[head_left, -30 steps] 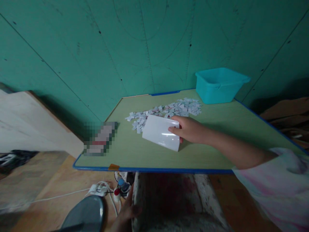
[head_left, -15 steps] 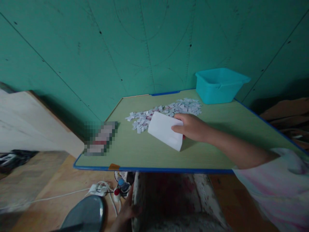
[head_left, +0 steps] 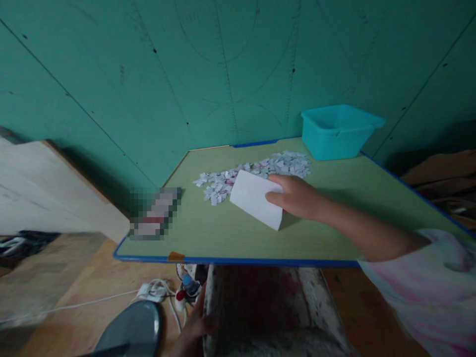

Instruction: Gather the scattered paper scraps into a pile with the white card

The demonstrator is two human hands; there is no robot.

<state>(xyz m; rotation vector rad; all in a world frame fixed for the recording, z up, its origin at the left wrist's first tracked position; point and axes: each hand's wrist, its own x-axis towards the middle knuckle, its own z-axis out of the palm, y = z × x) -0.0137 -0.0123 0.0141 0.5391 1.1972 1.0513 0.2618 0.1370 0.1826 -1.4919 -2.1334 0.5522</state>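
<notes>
My right hand (head_left: pixel 297 198) grips a white card (head_left: pixel 255 198) by its right end and holds it tilted on its edge on the green table (head_left: pixel 208 238). The card stands just in front of a spread of small white and pink paper scraps (head_left: pixel 253 173). My left hand (head_left: pixel 195 327) hangs low under the table's front edge, fingers resting against a cloth-covered seat; its fingers are mostly hidden.
A teal plastic tub (head_left: pixel 338 131) stands at the table's far right corner against the green wall. A pixelated flat object (head_left: pixel 156 213) lies on the table's left edge. On the floor are a white power strip with cables (head_left: pixel 156 291) and a grey round object (head_left: pixel 130 329).
The right hand has tipped the card more upright and nudged it slightly farther, toward the scraps. The left hand has not moved.
</notes>
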